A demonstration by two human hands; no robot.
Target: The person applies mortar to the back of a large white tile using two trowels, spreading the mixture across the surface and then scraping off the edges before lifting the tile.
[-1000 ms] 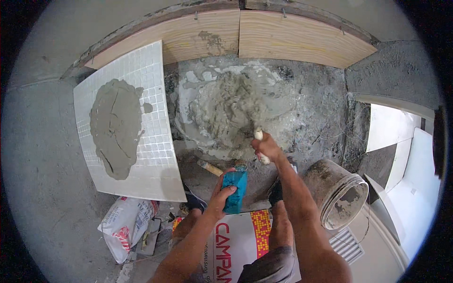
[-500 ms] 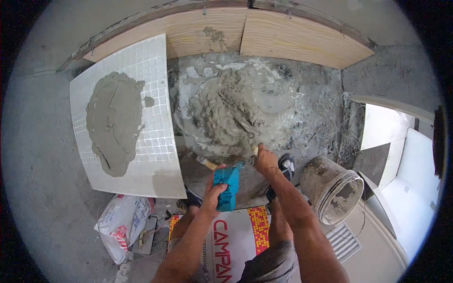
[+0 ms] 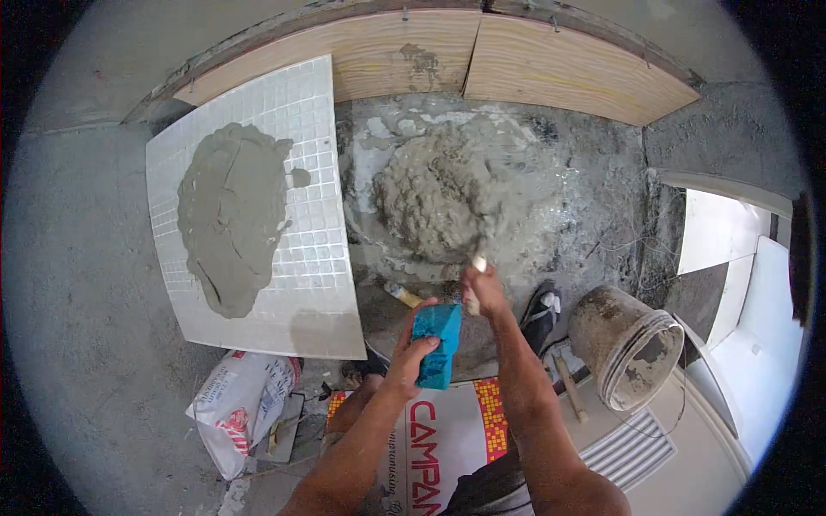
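Note:
My right hand grips the pale handle of a tool whose head is hidden in a wet grey mortar pile on the floor. My left hand holds a teal block, possibly a sponge, below the pile, with the thumb across its face. Just beyond that block lies a wooden-handled tool. To my left, a white gridded sheet carries a spread patch of grey mortar.
A dirty bucket lies tilted right of my foot, near a stick. Wooden boards line the back. A white bag sits lower left, a printed sack below me, white panels at right.
The mortar has been heaped into a rougher mound as my right hand worked the tool, moving down, then slightly up. My left hand still holds the teal block. My right foot has shifted outward.

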